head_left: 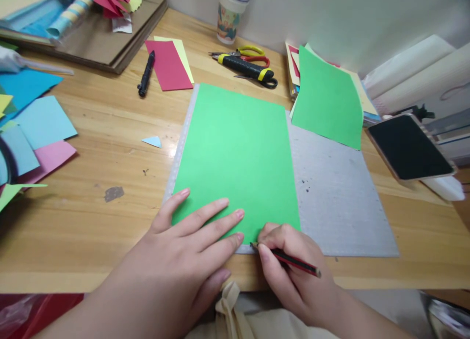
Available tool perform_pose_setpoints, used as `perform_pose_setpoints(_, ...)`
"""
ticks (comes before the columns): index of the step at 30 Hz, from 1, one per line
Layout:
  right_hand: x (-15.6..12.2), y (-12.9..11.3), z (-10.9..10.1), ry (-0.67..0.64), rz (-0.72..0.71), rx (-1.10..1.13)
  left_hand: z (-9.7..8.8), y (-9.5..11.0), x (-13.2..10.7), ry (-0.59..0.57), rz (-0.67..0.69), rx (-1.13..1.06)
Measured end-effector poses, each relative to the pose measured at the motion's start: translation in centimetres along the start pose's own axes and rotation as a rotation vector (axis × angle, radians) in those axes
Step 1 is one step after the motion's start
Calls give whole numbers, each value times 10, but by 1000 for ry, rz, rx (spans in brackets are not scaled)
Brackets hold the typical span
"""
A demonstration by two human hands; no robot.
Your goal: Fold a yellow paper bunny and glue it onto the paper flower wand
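A green paper sheet (237, 153) lies on a grey cutting mat (338, 197) on the wooden table (103, 148). My left hand (191, 241) lies flat with fingers spread on the sheet's near left corner, pressing it down. My right hand (290, 265) is closed around a red and black pencil (293, 261). The pencil's tip touches the near edge of the green sheet, just beside my left fingertips.
A black phone (409, 146) lies at the right. A second green sheet (326, 99) tops a paper stack behind the mat. Scissors and a black-yellow cutter (249, 67), a cup (229, 16), a black pen (146, 75), a red sheet (168, 65) and blue and pink papers (36, 133) lie around.
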State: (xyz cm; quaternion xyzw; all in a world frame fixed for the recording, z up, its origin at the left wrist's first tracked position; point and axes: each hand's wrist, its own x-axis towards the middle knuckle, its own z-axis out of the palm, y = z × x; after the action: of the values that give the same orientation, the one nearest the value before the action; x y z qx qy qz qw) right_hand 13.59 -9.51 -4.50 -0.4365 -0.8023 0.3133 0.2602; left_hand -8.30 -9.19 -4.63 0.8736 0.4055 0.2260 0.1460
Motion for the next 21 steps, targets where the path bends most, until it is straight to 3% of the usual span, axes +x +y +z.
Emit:
perform_pose_setpoints(6,0,-1,1,1,-7,-38,-1,2,0,-24,-59,-63)
perform_pose_setpoints(12,1,-3,-1,-28,-20,9,-1,2,-1,-23,-57,-69)
perform_pose_setpoints(16,0,-2,0,23,-8,56,-1,0,-2,-32,-52,-64)
perform_pose_setpoints(21,0,-1,2,6,-4,1,-2,0,-1,-41,-23,-37)
